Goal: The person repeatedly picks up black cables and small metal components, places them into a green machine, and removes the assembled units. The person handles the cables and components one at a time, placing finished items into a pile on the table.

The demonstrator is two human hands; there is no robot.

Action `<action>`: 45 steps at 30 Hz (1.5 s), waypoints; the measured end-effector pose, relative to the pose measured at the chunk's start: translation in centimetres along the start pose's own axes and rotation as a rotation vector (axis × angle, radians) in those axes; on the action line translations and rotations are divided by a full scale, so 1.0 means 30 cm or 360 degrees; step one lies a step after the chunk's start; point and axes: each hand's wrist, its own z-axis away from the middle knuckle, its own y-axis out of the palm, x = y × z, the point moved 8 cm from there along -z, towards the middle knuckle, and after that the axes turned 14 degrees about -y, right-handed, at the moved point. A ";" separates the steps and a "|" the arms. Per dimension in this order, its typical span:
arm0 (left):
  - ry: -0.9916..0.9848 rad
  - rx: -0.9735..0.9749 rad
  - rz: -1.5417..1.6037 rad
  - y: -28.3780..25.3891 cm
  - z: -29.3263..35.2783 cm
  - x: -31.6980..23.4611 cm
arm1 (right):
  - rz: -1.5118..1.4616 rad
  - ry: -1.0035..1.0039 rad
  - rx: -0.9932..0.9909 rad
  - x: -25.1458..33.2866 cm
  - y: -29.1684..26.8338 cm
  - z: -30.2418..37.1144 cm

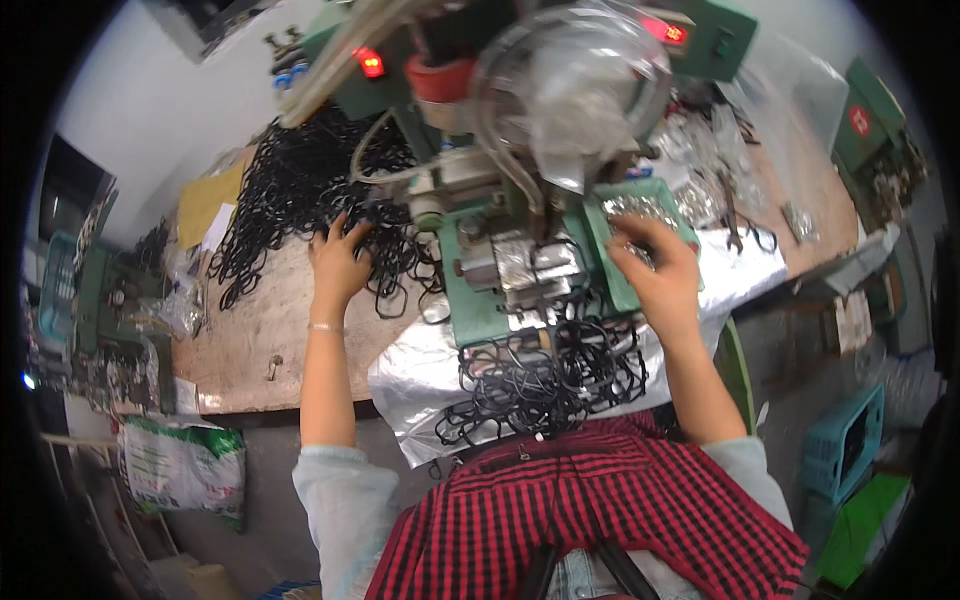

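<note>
My left hand (343,262) reaches to the near edge of a heap of black cord loops (290,190) on the wooden table. Its fingers are spread among the cords, and I see nothing gripped in them. Over a green tray (618,285) of small shiny metal pieces (640,208) is my right hand (662,272), thumb and fingers curved but apart. Between the hands stands a green bench press (470,315) with a metal work block (540,265) under its head. More black loops (550,380) hang in a tangle at the press's near side, over silvery sheeting (405,385).
A bowl with clear plastic (580,100) sits above the press, beside red lit displays (370,62). Pliers-like tools (732,205) and bagged metal pieces (700,200) lie at the right. A white-green sack (185,470) stands on the floor at left, a blue crate (842,445) at right.
</note>
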 end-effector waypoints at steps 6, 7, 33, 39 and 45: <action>0.0165 -0.0835 0.0222 -0.233 0.265 -0.060 | -0.0654 0.0136 0.0013 0.023 0.169 -0.077; 0.0205 -0.0972 0.0382 -0.279 0.303 -0.065 | -0.0599 0.0124 -0.0009 0.023 0.164 -0.074; 0.1803 -0.0876 0.1060 -0.451 0.733 -0.694 | 0.1227 -0.0356 -0.0003 -0.252 -0.107 0.072; 0.1705 -0.0791 0.1121 -0.430 0.736 -0.676 | 0.0975 -0.0449 -0.0164 -0.208 -0.093 0.016; 0.0957 -0.1022 0.1013 -0.427 0.786 -0.419 | -0.0270 0.0256 -0.0832 -0.382 -0.241 0.153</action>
